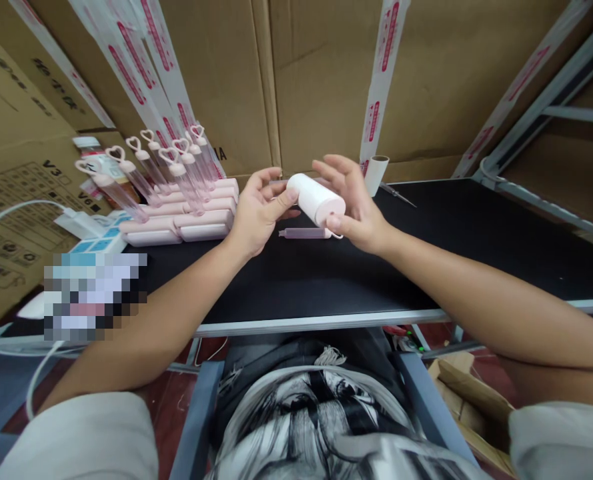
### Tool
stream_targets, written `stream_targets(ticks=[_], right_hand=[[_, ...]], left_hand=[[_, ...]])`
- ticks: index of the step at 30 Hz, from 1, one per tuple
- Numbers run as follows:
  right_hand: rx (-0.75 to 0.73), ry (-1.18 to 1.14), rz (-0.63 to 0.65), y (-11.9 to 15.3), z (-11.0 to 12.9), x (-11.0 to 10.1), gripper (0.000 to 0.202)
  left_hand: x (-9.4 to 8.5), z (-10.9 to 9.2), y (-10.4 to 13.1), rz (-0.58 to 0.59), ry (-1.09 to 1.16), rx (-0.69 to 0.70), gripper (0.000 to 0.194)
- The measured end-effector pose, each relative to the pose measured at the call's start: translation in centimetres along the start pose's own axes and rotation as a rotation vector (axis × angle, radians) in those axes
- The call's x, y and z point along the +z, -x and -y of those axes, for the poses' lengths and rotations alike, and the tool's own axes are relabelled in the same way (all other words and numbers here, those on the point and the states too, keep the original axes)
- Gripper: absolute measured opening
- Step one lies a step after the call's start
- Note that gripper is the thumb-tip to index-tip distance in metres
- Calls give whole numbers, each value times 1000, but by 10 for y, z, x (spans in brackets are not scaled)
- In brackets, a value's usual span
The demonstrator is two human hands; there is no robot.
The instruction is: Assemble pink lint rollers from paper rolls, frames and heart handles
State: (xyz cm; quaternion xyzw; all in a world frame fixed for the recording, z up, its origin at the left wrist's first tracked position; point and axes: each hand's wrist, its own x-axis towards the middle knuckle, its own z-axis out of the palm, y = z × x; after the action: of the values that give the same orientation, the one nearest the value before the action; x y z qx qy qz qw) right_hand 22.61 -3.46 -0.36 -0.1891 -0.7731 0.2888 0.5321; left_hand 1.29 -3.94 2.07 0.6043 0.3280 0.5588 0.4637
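Observation:
A white cylinder [315, 200] with a pale pink end is held tilted above the black tabletop [296, 287]. My left hand [261, 210] pinches its upper left end between thumb and fingers. The thumb of my right hand [353, 203] presses on the pink end, with the other fingers raised behind it. Just below the cylinder a translucent pink tube [303, 233] lies flat on the table, its right end near my right thumb. Part of another pinkish object shows behind the cylinder, mostly hidden by it and my fingers.
Pink-and-white cases [203, 225] with upright heart-topped tubes [183, 177] stand at the left. Beside them are a bottle [101, 163], a power strip [109, 233] with cables and a blurred-out device [93, 293]. A white roll [376, 175] and a thin pointed tool [399, 195] are at the back right.

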Motion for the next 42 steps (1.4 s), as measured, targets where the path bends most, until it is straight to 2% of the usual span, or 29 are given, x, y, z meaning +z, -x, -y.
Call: stream_targets(ticks=[3, 7, 9, 11, 13, 15, 17, 20, 21, 23, 26, 28, 30, 32, 34, 37, 40, 42], right_hand=[[-45, 46, 121, 2, -5, -2, 128], [-157, 248, 121, 3, -6, -8, 137], [-234, 323, 120, 1, -5, -11, 135], [-298, 375, 125, 0, -5, -13, 133], [-354, 412, 125, 0, -7, -13, 128], [-398, 433, 123, 0, -10, -12, 123], [-413, 443, 132, 1, -14, -10, 120], [-364, 445, 182, 1, -16, -6, 118], [-333, 439, 191, 1, -15, -4, 117], [-271, 417, 166, 1, -11, -4, 116], [-185, 377, 22, 0, -4, -12, 122], [-129, 346, -99, -1, -2, -20, 123], [-88, 311, -195, -2, -3, -28, 118], [-65, 284, -245, -4, -8, -32, 112], [-43, 261, -254, -6, -14, -32, 109], [-23, 216, -209, -6, -19, -26, 109], [-18, 205, -165, -5, -18, -21, 111], [-10, 216, -156, -4, -16, -20, 111]], left_hand=[[-8, 5, -5, 75, -82, 205, 76], [-24, 19, -17, 215, -182, 469, 86], [-30, 22, -22, 245, -233, 572, 89], [-33, 21, -25, 207, -276, 675, 96], [-33, 17, -24, 119, -281, 783, 104], [-30, 12, -21, 52, -236, 854, 104], [-26, 6, -14, 122, -213, 800, 90], [-18, -5, 1, 264, -283, 529, 57], [-16, -9, 6, 250, -315, 444, 50], [-13, -14, 11, 149, -325, 324, 44], [-19, -11, 2, 16, -298, 211, 42], [-29, -2, -12, -19, -422, 210, 41], [-40, 12, -25, 39, -711, 269, 45], [-49, 25, -35, 150, -996, 260, 55], [-52, 35, -40, 240, -1187, 202, 66], [-50, 43, -41, 317, -1331, 102, 77], [-47, 43, -41, 313, -1422, 27, 79], [-45, 39, -40, 286, -1457, 15, 73]])
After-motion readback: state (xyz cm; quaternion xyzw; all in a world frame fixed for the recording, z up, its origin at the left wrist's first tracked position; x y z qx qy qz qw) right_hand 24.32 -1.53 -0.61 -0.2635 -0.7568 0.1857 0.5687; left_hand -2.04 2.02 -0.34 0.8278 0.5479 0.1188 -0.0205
